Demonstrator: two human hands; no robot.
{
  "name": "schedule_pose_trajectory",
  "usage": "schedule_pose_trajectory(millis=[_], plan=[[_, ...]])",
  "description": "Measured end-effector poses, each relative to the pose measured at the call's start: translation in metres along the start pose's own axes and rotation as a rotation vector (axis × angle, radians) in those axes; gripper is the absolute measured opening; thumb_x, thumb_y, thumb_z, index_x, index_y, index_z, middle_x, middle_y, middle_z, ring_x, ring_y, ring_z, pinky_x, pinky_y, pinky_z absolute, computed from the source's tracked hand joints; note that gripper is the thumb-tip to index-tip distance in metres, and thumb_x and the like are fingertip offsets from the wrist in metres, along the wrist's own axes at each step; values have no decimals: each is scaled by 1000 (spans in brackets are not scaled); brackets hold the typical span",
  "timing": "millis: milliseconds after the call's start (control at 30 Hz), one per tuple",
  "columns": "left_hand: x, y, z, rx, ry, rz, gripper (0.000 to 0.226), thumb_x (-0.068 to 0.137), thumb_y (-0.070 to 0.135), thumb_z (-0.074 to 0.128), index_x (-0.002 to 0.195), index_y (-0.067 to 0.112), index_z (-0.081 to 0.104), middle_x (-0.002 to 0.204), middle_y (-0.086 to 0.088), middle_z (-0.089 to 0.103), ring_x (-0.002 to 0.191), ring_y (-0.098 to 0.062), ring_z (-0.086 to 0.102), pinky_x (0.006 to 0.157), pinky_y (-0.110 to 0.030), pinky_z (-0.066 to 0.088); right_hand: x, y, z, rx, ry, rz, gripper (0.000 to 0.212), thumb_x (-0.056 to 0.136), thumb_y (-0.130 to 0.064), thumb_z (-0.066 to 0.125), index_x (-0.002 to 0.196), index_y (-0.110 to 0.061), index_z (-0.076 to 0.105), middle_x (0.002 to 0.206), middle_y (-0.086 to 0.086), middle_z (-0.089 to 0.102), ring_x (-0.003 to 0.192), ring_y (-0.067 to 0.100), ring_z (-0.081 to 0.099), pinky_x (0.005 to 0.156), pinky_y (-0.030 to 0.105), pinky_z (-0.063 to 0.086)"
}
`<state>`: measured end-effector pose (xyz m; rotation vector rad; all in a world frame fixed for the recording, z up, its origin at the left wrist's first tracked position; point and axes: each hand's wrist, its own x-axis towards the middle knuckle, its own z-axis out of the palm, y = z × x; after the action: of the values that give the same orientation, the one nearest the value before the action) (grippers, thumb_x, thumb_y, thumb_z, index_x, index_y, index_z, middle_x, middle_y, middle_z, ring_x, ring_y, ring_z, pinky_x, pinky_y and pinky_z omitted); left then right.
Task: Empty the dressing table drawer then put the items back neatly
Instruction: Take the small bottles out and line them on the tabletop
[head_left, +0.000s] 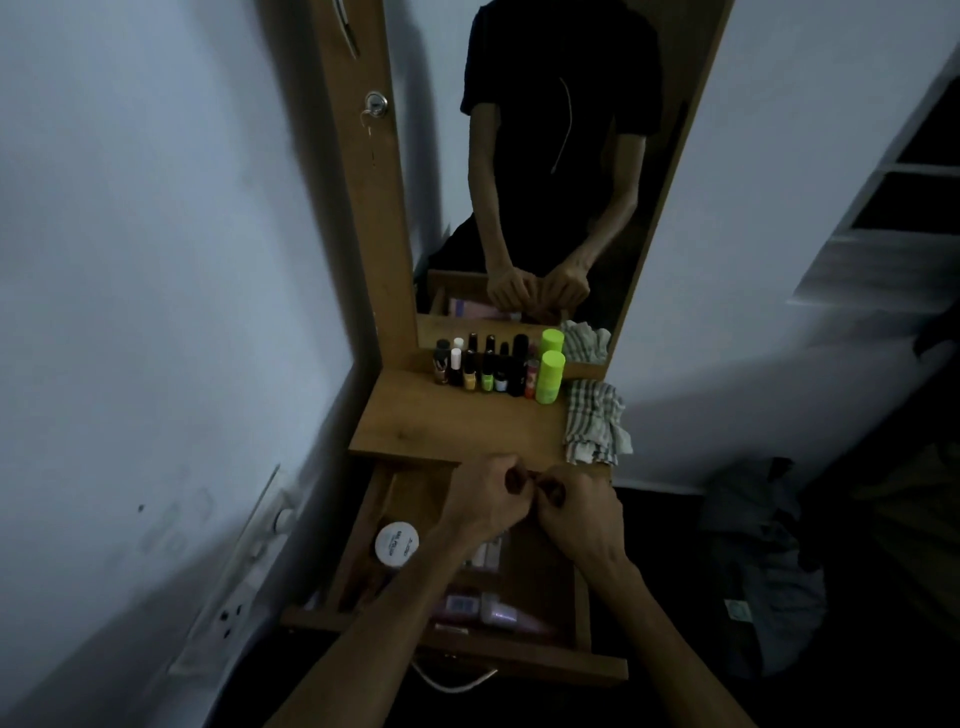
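Note:
The wooden drawer is pulled out below the dressing table top. My left hand and my right hand are held together above the drawer's back, each pinching a small dark item; what it is cannot be told in the dim light. Inside the drawer lie a round white lidded jar, pale tubes and a small box. A row of nail polish bottles and a green bottle stands at the back of the top.
A checked cloth lies on the top's right side. The mirror reflects the person and the hands. A wall with a socket plate is close on the left. Dark clothes lie on the floor at right.

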<state>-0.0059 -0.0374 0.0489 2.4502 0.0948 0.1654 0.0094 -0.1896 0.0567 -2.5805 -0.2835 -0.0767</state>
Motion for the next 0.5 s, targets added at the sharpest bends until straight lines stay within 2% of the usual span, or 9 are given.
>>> schedule_pose_trajectory(millis=[133,233,400,500], plan=[[-8,12,18,31,-30,-14,21,84,41,64,96,24,69,94,7,71,89,-13,65,79,-35,55,-10,18,0,-33,2,74,14,85,-36,67,92,-28,76,88,-5,76,83,22,71,65,28,48],[-7,11,29,37,-55,-49,24,82,42,65,99,25,70,96,6,72,91,-16,67,78,-35,55,-13,24,-2,-52,-10,95,14,86,-31,66,96,-28,75,88,-4,75,83,20,71,62,25,41],[-9,10,44,66,-74,-67,32,84,39,68,113,27,68,111,6,72,102,-17,66,84,-32,53,-14,34,-2,-65,-37,105,18,87,-27,64,103,-25,70,90,0,72,84,24,69,62,27,38],[-9,6,51,74,-68,-76,36,84,35,69,119,27,67,117,5,71,107,-17,65,86,-31,51,-13,40,0,-89,-56,101,15,87,-28,63,101,-22,65,89,2,71,83,28,69,60,29,38]])
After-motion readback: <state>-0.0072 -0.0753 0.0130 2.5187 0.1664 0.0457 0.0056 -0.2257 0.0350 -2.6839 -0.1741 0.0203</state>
